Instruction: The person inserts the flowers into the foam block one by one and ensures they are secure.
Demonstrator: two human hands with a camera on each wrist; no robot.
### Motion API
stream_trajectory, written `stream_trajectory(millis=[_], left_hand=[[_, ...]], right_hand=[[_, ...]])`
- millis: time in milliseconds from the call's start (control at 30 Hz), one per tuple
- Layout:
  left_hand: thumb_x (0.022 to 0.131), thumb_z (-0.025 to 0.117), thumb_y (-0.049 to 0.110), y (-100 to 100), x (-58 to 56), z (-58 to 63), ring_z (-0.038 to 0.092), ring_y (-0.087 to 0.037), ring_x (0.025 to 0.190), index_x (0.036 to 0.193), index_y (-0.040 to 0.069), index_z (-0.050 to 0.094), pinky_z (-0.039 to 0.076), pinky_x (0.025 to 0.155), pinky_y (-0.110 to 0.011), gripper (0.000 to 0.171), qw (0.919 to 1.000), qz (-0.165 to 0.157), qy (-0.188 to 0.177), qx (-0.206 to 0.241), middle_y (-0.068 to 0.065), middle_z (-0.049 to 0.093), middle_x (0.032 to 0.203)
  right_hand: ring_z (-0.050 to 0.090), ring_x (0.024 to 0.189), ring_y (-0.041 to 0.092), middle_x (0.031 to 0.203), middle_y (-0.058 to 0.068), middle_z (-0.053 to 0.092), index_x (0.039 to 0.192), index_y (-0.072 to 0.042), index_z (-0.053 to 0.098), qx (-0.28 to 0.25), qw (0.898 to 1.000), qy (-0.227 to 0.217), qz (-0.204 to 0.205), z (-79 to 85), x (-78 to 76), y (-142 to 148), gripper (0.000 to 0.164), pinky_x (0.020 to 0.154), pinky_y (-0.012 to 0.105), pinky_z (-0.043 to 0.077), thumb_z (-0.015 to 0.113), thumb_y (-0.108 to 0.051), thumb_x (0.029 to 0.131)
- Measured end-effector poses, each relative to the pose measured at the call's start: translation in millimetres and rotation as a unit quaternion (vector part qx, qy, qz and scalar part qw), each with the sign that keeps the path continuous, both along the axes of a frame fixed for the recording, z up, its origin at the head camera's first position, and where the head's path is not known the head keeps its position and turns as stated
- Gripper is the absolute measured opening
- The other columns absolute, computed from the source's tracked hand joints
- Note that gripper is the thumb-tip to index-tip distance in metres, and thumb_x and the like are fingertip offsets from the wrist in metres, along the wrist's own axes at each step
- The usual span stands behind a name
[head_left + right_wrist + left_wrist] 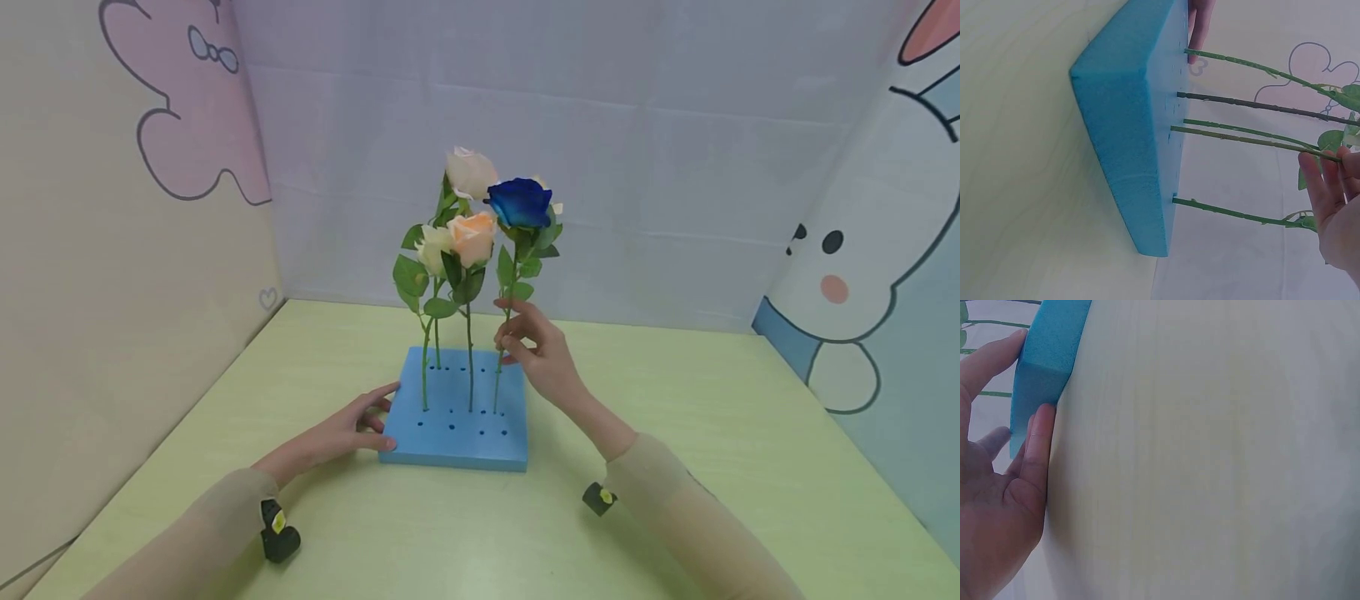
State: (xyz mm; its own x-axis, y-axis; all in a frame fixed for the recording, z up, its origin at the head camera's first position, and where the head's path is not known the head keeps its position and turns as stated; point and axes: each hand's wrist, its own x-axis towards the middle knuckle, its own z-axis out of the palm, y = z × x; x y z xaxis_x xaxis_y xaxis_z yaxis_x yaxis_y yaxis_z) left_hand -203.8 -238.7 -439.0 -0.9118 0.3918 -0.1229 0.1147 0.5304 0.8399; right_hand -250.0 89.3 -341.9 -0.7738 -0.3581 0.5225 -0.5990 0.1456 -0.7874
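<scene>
A blue rose [520,202] stands with its stem end at a hole in the light blue foam block [450,450]. My right hand [546,354] pinches that stem below its leaves, with thumb and fingertips around it in the right wrist view. At the block's left side, my left hand [356,429] rests with fingers extended along the edge and the thumb at the front corner. Left of the blue rose, a peach rose [474,239], a cream rose [433,250] and a white rose [470,172] stand upright in the block. Another pale rose [557,207] is mostly hidden behind the blue one.
Several small holes [452,427] show in the block's top. It lies on a pale yellow-green table [675,400]. Behind is a light curtain [675,183], with cartoon-printed panels [832,275] at the sides. Small black devices [281,542] are at both wrists.
</scene>
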Motion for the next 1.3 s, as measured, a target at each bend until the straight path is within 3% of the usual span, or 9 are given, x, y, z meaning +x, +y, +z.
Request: stream_trajectory(millis=[467,733,1000,1300], left_hand=[[0.088,0.073,0.033,1,0.2,0.2,0.049,-0.026,0.115,0.158,0.021,0.019,0.043,0.094,-0.037,0.090,1.0000,-0.003,0.003,-0.002,-0.018,0.038,0.147],[0.087,0.073,0.035,2,0.8,1.0,0.049,-0.026,0.116,0.158,0.022,0.019,0.043,0.094,-0.037,0.090,1.0000,0.004,0.000,-0.008,-0.018,0.039,0.147],[0.087,0.073,0.034,2,-0.2,0.6,0.049,-0.026,0.116,0.158,0.023,0.018,0.043,0.093,-0.037,0.090,1.0000,0.006,-0.004,-0.006,-0.018,0.038,0.148],[0.087,0.073,0.035,1,0.6,1.7,0.048,-0.026,0.117,0.158,0.023,0.018,0.043,0.092,-0.037,0.090,0.9999,0.001,-0.004,-0.010,-0.017,0.038,0.147]], right_hand=[[0.069,0.078,0.027,0.090,0.016,0.066,0.138,-0.011,0.052,0.027,0.999,0.017,0.004,-13.8,-7.4,5,0.043,0.069,0.031,0.060,0.055,0.002,0.097],[0.069,0.076,0.027,0.091,0.015,0.067,0.137,-0.017,0.052,0.039,0.999,0.007,0.005,-17.5,-6.7,5,0.044,0.070,0.031,0.060,0.056,0.000,0.097],[0.067,0.080,0.029,0.091,0.017,0.069,0.137,-0.011,0.052,0.048,0.999,0.001,0.010,-20.5,-6.4,6,0.042,0.071,0.034,0.060,0.057,-0.002,0.097],[0.066,0.081,0.020,0.091,0.017,0.069,0.137,-0.014,0.052,0.061,0.998,0.007,0.014,-23.2,-7.2,3,0.040,0.071,0.030,0.059,0.058,-0.007,0.098]])
